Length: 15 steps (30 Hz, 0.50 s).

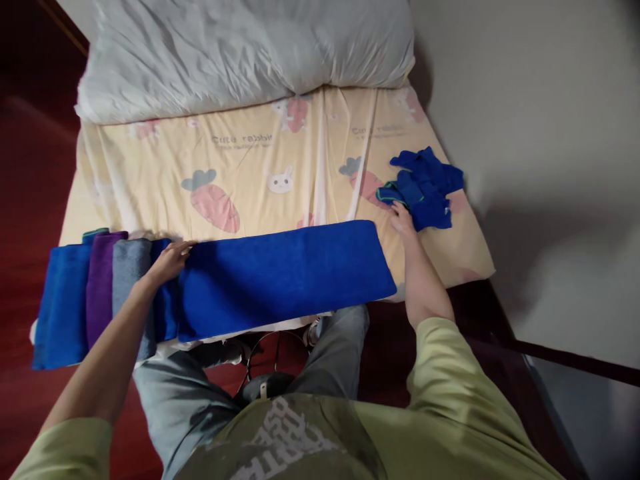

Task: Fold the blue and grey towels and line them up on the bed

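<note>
A long blue towel (285,277) lies flat along the near edge of the bed, folded into a strip. My left hand (173,260) rests at its upper left end, fingers stretched to the right, beside a folded dark blue towel (164,313). At the right, my right hand (403,219) has its fingers bent at the lower left edge of a crumpled blue cloth (430,183) with green edging, seemingly pinching it. Left of my left hand lie a folded grey towel (131,267), a purple towel (103,287) and a blue towel (63,300), side by side.
A yellow sheet (280,153) with carrots and rabbits covers the bed. Across its far end lies a puffy pale grey quilt (240,53). A pale wall (550,133) stands at the right, and the reddish floor (30,200) shows at the left.
</note>
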Tool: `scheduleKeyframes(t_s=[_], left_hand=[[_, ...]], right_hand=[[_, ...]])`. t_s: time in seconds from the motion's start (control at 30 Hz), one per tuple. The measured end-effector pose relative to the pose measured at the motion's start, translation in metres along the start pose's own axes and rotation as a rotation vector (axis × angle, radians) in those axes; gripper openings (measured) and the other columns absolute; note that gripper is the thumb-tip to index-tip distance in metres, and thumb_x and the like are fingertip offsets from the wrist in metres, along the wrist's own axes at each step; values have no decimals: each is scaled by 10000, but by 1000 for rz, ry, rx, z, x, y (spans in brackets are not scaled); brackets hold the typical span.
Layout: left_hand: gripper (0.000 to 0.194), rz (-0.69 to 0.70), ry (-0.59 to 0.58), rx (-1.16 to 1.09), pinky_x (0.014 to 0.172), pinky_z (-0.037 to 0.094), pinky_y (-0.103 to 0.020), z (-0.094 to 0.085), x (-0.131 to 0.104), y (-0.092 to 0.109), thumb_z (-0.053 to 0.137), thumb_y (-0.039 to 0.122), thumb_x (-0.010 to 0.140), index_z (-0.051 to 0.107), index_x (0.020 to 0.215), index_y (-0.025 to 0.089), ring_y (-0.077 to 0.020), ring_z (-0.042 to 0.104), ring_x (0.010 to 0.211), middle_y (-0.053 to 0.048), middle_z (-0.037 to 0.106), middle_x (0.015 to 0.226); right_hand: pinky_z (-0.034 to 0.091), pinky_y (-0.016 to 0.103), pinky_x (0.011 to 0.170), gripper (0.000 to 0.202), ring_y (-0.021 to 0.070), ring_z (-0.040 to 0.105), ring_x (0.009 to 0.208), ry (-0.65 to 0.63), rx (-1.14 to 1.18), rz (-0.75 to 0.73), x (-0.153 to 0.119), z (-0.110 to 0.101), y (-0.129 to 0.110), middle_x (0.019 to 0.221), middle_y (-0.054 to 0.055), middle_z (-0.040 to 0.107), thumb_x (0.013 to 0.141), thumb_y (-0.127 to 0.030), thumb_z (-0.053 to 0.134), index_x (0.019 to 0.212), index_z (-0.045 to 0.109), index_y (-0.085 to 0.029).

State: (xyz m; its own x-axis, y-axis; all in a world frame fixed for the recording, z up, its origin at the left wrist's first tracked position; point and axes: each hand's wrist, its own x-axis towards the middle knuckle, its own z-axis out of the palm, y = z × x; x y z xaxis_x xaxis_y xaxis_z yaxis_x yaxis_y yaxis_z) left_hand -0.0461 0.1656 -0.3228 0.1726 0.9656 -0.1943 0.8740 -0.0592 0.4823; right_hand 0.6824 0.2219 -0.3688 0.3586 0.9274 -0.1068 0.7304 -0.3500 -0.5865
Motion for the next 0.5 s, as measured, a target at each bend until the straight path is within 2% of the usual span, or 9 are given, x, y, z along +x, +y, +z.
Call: scheduleKeyframes(t_s=[0.1,0.17,0.23,0.3,0.4,0.5], left_hand=[[269,-16,7,2,972,481,-337,-2,7,-1,611,280,714,710,947,189,-251,630,973,-58,732,916],[210,0,25,17,904,491,-293,-2,11,-2,660,295,703,718,884,206,-231,629,893,-31,703,831],[146,13,40,41,838,488,-256,-3,15,-1,692,299,706,713,823,215,-210,619,830,-9,680,772],[108,6,42,64,787,476,-232,-5,18,1,716,288,704,703,782,215,-191,600,759,11,670,724],[80,-50,27,69,747,463,-215,-9,22,4,724,260,705,711,768,211,-176,576,680,39,664,653],[77,-104,22,37,784,475,-228,-9,22,2,685,212,725,727,788,202,-183,596,700,47,679,642]], right_hand=[[453,444,1136,442,304,638,1250,-54,-71,-106,1,6,-7,1307,154,702,925,-258,534,1325,660,-117],[476,432,1114,346,304,673,1183,-104,-97,-200,-8,16,-14,1231,138,739,912,-264,579,1201,734,-156],[508,416,1077,285,295,702,1118,-144,-71,-220,-17,26,-17,1175,134,758,896,-273,629,1122,765,-164],[537,409,1030,245,288,720,1068,-189,-22,-161,-23,29,-15,1109,123,775,864,-271,693,1065,777,-159],[568,392,954,232,269,735,978,-240,83,-8,-24,23,-8,968,90,789,774,-260,815,972,773,-146],[587,330,858,293,199,724,842,-292,262,118,-22,12,-5,883,55,773,708,-262,890,938,755,-142]])
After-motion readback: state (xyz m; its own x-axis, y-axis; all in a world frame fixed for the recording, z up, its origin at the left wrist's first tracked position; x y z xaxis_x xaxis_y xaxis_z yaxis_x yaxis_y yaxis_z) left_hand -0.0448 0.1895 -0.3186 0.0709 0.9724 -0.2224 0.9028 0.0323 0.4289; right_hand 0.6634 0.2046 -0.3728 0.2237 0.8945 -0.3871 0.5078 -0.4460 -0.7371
